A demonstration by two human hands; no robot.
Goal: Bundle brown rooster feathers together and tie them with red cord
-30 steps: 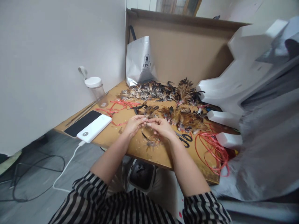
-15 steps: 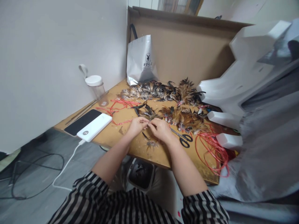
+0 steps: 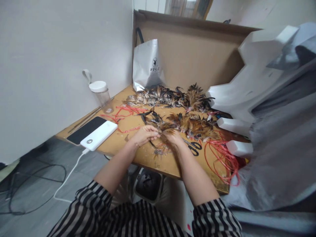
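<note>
Pinching with thumb and forefinger closed together, the left hand (image 3: 146, 135) appears to grip the base of a small feather bunch (image 3: 168, 127). The right hand (image 3: 175, 138) is close against the same bunch, its fingers partly covered by feathers; whether these are closed on it cannot be told. Between them the 2 hands carry the bunch above the desk (image 3: 145, 157), short of the front row of feathers (image 3: 197, 126).

Orientation: the long axis runs roughly left to right, with the quill end at the left fingertips and the tips fanning over the right hand. The exact tilt is too blurred to grade.

Handling, in this inspector's judgement: the pinch should sit low on the quills, firm enough to hold the ends level, while the right hand supports the vanes without creasing them. The scissors (image 3: 195, 148) lie just beside the right wrist; care is advised there.
</note>
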